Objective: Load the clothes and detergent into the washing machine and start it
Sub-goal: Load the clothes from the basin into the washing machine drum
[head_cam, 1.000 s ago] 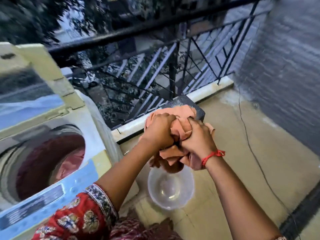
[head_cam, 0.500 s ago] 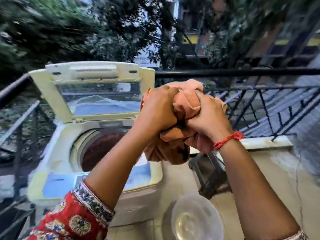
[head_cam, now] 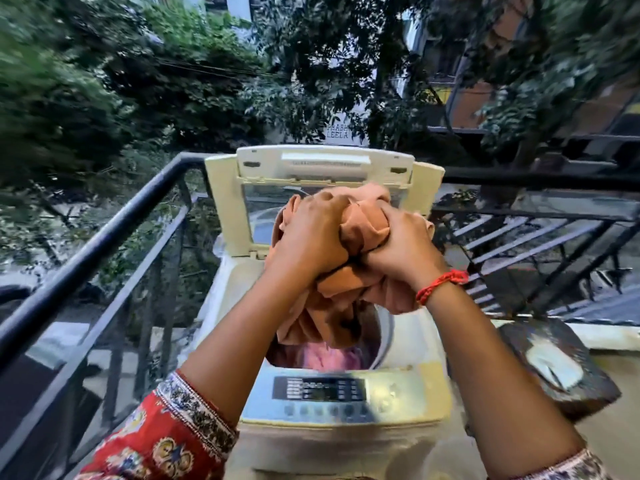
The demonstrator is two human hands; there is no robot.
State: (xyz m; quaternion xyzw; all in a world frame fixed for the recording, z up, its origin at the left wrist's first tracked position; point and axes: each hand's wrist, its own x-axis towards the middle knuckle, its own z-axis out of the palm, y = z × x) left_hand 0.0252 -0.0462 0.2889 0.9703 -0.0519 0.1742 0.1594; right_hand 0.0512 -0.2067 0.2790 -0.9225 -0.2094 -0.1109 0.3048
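- Both hands are clutching a bunched peach-orange cloth (head_cam: 363, 223) directly above the open drum (head_cam: 379, 337) of a top-loading washing machine (head_cam: 332, 427) on a balcony.
- The left hand (head_cam: 311, 237) and the right hand (head_cam: 401, 247) are pressing together, fingers closed around the wad; neither is sitting clearly nearer the opening.
- The cloth's loose tail is hanging straight down from the fists, its lower end appearing to dip into the drum mouth, where pink laundry (head_cam: 322, 358) is already lying.
- The drop is looking like a plain downward release, judging by that alignment.
- The raised lid (head_cam: 325, 168) is standing upright behind the hands, clear of the path.
- The control panel (head_cam: 318, 389) is sitting at the near edge, below the forearms.
- A black railing (head_cam: 104, 237) is flanking the machine; a dark slab (head_cam: 554, 368) is resting to its right.
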